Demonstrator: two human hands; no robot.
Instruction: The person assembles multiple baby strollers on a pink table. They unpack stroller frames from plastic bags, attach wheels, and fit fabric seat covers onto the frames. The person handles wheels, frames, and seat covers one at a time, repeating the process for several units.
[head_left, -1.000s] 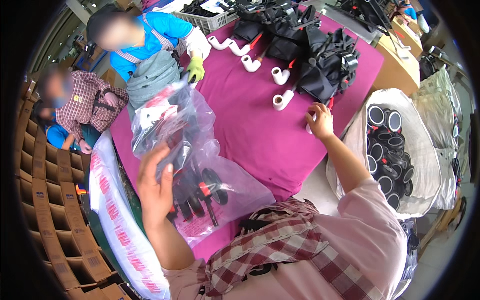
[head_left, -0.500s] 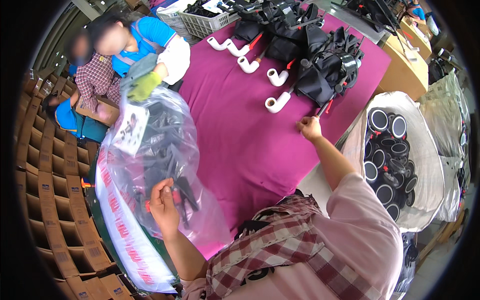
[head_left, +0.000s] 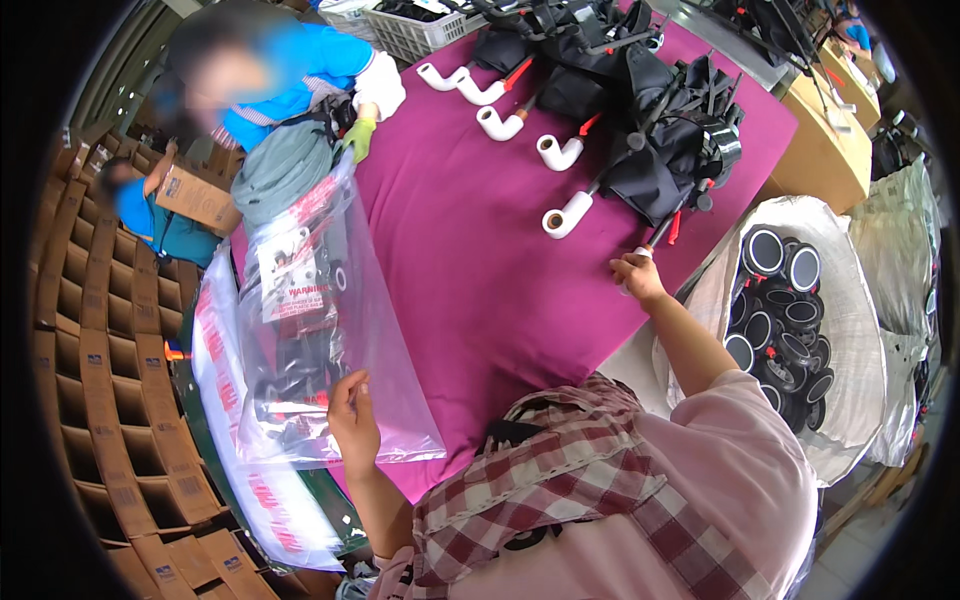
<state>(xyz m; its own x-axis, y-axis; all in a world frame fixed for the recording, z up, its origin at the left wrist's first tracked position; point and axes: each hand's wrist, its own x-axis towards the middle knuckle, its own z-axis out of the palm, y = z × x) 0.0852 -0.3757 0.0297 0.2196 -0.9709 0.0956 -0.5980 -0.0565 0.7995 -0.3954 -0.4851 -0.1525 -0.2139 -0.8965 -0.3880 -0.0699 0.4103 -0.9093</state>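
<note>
My left hand (head_left: 352,420) grips the lower edge of a long clear plastic bag (head_left: 320,340) holding black parts with red bits. A co-worker's green-gloved hand (head_left: 358,136) holds the bag's top end, so the bag lies stretched along the left edge of the magenta table (head_left: 470,280). My right hand (head_left: 636,276) sits at the table's right edge, fingers curled, its fingertips at a small white-and-red end that sticks out of a pile of black folded frames (head_left: 650,140). Whether it grips that end is unclear. Several white curved tubes (head_left: 566,212) lie beside the pile.
A large white sack (head_left: 850,390) of black round wheels stands at my right. Cardboard divider grids (head_left: 90,400) fill the left side. A stack of red-printed plastic bags (head_left: 225,420) lies under the held bag. A second person in blue (head_left: 150,215) sits far left. A mesh basket (head_left: 410,30) stands at the table's far end.
The bag has swung left and been drawn out long between my left hand and the co-worker's glove. My left hand now holds its bottom edge. My right hand has stayed at the table edge.
</note>
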